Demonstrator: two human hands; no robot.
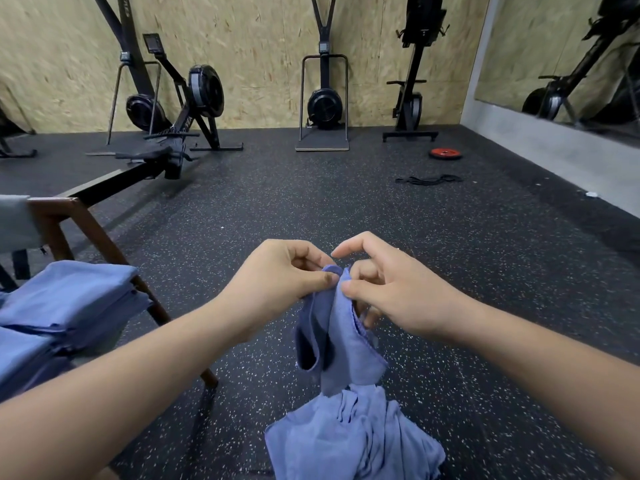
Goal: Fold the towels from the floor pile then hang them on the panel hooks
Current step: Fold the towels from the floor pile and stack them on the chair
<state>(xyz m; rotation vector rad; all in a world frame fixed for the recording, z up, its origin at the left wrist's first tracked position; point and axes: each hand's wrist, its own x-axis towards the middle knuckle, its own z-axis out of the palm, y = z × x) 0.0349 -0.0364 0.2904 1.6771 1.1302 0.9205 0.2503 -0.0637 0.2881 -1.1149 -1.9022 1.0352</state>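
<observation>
The left hand (pixel 277 271) and right hand (pixel 391 292) meet mid-room, each pinching the top edge of one blue towel (pixel 343 341) between thumb and curled fingers. The towel hangs above the crumpled pile (pixel 353 441) on the floor (pixel 450 237) at six o'clock. Folded towels (pixel 69 299) sit stacked on a chair (pixel 52 206) at eight o'clock.

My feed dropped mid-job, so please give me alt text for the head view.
The left hand and right hand pinch the top edge of a blue towel, which hangs over the crumpled pile on the floor. At left, folded towels sit stacked on a chair; exercise machines line the far wall.
</observation>
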